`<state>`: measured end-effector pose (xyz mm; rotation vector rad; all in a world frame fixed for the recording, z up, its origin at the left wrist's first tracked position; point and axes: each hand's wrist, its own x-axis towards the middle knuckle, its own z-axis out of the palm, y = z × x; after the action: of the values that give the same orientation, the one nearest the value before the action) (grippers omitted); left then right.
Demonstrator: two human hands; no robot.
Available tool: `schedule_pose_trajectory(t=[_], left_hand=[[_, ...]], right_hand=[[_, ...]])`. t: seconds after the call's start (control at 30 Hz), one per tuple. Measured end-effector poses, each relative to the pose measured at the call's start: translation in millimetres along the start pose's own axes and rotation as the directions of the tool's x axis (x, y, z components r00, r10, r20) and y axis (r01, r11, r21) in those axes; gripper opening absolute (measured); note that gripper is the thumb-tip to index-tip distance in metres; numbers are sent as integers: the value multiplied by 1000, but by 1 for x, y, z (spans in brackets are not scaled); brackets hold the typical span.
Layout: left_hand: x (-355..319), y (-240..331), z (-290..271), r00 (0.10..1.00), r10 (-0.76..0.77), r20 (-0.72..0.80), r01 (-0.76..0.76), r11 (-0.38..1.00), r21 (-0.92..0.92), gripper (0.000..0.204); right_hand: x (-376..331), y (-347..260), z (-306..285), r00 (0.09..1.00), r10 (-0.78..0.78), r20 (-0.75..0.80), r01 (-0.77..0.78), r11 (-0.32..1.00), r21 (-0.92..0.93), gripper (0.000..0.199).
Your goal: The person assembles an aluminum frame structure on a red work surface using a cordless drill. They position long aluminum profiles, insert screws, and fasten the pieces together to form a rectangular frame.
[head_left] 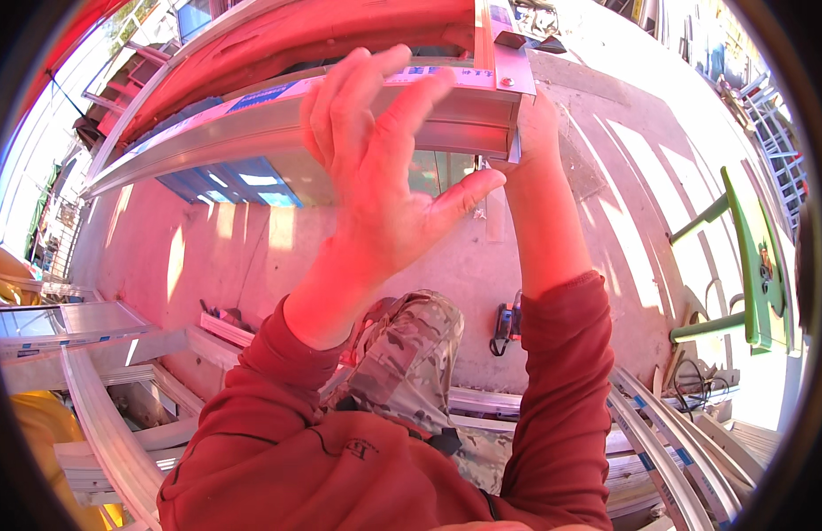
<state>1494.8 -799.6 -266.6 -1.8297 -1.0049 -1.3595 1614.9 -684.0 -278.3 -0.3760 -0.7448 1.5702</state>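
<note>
A long silvery metal profile (252, 129) with printed protective film stretches across the upper middle. At its right end sits a metal plate (514, 71) with a screw head in it. My left hand (371, 168) is raised in front of the profile, fingers spread and holding nothing; the fingertips are slightly blurred. I cannot tell whether it touches the profile. My right hand (539, 128) is beside the profile's end, close against the plate. Its fingers are hidden behind the plate and profile, so its grip does not show.
A green stool (754, 257) lies on its side at the right. A small dark power tool (507, 326) rests on the floor below my hands. Metal profiles (110, 416) are stacked at the lower left, and more strips (663, 442) lie at the lower right.
</note>
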Motion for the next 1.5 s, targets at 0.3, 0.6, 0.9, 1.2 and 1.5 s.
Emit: schedule_pose_trajectory(t=[0.3,0.6,0.9,1.2,1.5], left_hand=[[6,2,41,999,24,-33,-20,991,130,95],[1,-11,73,974,142,-177,-120,984,129,85],[12,-5,73,981,187,-59,-196,938,-286,63],[3,0,76,990,50,-132,-94,933,-348,72],[-3,14,83,991,57,-119,-88,956,-279,67]], right_hand=[[-6,-1,6,989,-51,136,74,984,-163,36],[-13,0,-64,1000,-24,13,27,963,-269,43],[-294,124,-508,701,-528,-480,-461,178,-869,43],[-262,276,-493,906,-375,197,77,-311,-947,39],[-206,247,-401,876,-397,-273,63,656,-752,30]])
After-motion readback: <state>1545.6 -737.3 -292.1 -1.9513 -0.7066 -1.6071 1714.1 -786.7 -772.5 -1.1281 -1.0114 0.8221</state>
